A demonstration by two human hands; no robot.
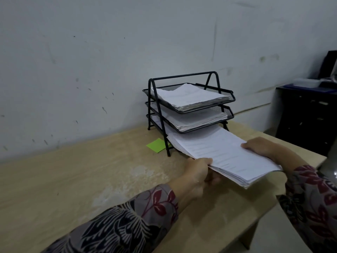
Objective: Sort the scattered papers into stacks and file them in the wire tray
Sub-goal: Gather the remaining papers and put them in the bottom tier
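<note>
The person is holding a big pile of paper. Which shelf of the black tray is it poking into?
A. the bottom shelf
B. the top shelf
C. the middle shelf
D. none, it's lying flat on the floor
A: the pile of paper, held by the left hand and the right hand, has its far end tucked under the middle shelf, at the lowest level of the black tray.

Head camera looks forward and down, near the table [76, 179].
</note>
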